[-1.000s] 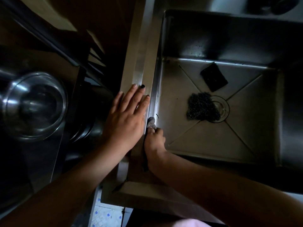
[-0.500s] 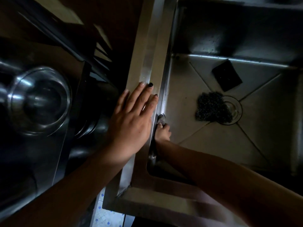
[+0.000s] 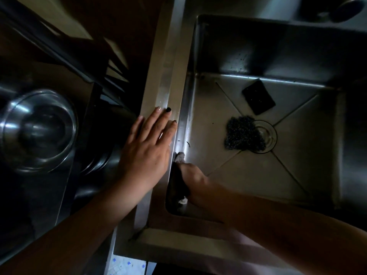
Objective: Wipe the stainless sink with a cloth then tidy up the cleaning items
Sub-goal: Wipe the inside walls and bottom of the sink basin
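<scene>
With the left hand (image 3: 148, 153) flat on the sink (image 3: 170, 76) rim, fingers straight and close together, the right hand (image 3: 193, 179) presses the cloth (image 3: 179, 157) to the left inner wall, its fingers hidden, and would best use firm, overlapping strokes into the corner.

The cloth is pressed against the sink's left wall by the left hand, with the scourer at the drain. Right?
No: the head view shows the right hand holding the cloth there; the left hand lies flat on the rim.
</scene>
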Tool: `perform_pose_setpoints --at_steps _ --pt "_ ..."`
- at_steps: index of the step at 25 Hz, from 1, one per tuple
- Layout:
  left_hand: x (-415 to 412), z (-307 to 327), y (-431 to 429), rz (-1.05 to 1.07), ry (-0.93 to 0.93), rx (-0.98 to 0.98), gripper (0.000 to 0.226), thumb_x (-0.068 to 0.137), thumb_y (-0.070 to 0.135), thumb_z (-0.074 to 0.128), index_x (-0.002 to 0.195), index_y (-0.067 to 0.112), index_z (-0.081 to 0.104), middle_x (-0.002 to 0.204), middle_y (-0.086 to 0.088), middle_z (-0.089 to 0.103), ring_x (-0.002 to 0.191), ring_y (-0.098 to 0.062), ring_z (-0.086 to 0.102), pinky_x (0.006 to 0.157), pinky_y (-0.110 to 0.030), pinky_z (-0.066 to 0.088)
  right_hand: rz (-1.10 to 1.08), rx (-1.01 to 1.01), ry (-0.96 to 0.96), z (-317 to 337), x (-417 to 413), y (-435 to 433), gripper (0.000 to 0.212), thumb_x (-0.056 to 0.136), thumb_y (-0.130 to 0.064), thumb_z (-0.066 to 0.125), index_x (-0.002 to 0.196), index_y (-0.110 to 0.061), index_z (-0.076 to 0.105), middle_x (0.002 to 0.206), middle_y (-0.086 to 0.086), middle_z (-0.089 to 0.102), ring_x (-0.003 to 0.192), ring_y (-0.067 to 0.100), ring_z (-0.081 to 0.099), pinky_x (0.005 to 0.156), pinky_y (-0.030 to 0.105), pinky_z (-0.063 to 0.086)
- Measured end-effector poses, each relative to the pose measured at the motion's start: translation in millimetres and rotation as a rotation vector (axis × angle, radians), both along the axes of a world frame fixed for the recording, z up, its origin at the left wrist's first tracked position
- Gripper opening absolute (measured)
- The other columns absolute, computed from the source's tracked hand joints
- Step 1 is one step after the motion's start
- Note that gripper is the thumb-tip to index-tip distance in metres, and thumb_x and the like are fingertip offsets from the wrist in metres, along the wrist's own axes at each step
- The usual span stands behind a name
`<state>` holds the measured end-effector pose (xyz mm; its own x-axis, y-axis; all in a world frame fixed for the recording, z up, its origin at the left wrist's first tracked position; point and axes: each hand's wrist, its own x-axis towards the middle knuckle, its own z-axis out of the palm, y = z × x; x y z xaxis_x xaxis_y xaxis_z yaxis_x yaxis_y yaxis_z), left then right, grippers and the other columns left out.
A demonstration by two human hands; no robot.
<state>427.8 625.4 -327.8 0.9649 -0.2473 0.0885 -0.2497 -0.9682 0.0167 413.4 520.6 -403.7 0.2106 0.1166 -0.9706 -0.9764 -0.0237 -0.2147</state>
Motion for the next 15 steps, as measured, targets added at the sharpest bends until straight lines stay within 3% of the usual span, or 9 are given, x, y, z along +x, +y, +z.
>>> perform_pose_setpoints --at_steps 1,4,7,10,15 --pt "0 0 0 -0.001 0.0 -0.002 0.041 0.085 0.015 0.04 0.121 0.01 0.057 0.136 -0.009 0.05 0.132 -0.029 0.038 0.108 -0.048 0.024 -0.003 0.076 -0.031 7 2 -8 0.029 0.096 -0.023 0.041 0.082 -0.007 0.061 0.065 0.008 0.057 0.055 0.019 0.057 0.05 0.019 0.044" --pt "0 1 0 0.0 0.018 -0.016 0.04 0.085 0.016 0.04 0.121 0.01 0.057 0.136 -0.01 0.05 0.132 -0.029 0.038 0.109 -0.047 0.023 -0.093 0.151 -0.101 13 17 -24 0.037 0.097 -0.03 0.04 0.069 -0.009 0.053 0.054 0.008 0.053 0.046 0.02 0.051 0.046 0.023 0.04" --pt "0 1 -1 0.005 0.029 -0.02 0.039 0.086 0.016 0.04 0.121 0.01 0.057 0.137 -0.009 0.049 0.133 -0.028 0.037 0.11 -0.045 0.022 -0.051 -0.127 -0.271 -21 45 -31 0.024 0.097 -0.029 0.04 0.105 -0.011 0.053 0.09 0.013 0.056 0.071 0.022 0.054 0.062 0.028 0.043" --pt "-1 1 0 0.006 0.036 -0.022 0.039 0.087 0.015 0.04 0.122 0.011 0.056 0.138 -0.009 0.048 0.134 -0.027 0.035 0.111 -0.044 0.019 0.232 -0.416 -0.471 -60 66 -38 0.036 0.096 -0.029 0.041 0.129 -0.015 0.045 0.125 0.017 0.046 0.107 0.032 0.051 0.092 0.033 0.04" --pt "-1 -1 2 -0.003 0.025 -0.032 0.039 0.09 0.016 0.036 0.124 0.011 0.055 0.138 -0.009 0.048 0.134 -0.026 0.034 0.111 -0.044 0.02 0.589 -0.598 -0.63 -95 52 -7 0.035 0.095 -0.016 0.035 0.128 -0.01 0.044 0.129 0.019 0.035 0.117 0.039 0.038 0.103 0.039 0.031"
